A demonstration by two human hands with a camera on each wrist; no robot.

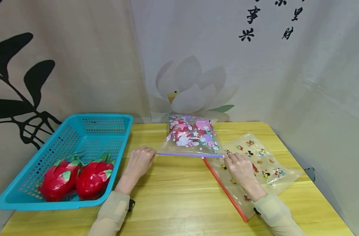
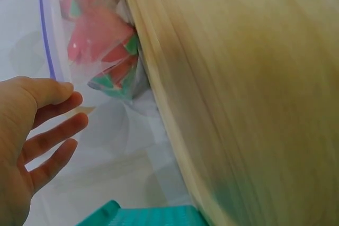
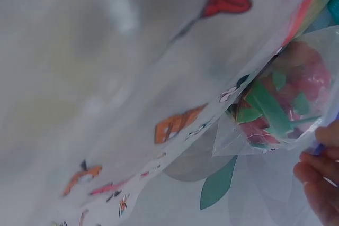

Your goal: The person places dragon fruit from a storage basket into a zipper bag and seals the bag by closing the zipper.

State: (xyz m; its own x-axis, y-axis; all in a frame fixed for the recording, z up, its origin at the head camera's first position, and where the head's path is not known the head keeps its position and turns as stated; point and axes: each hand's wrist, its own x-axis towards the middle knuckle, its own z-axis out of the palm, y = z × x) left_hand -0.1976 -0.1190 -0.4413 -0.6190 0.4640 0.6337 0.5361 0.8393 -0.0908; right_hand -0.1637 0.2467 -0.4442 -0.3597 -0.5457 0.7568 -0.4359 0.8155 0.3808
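A clear zip bag [image 1: 194,136] printed with pink and purple cartoon figures lies at the back of the table, its purple zip edge facing the person. Red and green dragon fruit [image 2: 98,35] show through its plastic. My left hand [image 1: 141,160] pinches the left end of the purple zip strip [image 2: 46,30] between thumb and forefinger, the other fingers spread apart. At the opposite end of the strip, my right hand [image 1: 239,168] pinches the corner. Beneath my right hand and forearm lies a flat zip bag [image 1: 268,164] with a red zip strip and small cartoon prints.
On the left of the wooden table [image 1: 173,203] stands a blue perforated basket [image 1: 124,144]. Two red dragon fruits [image 1: 60,180] with green tips sit in its near part. A pale curtain [image 1: 94,65] with plant prints and dark characters hangs behind the table.
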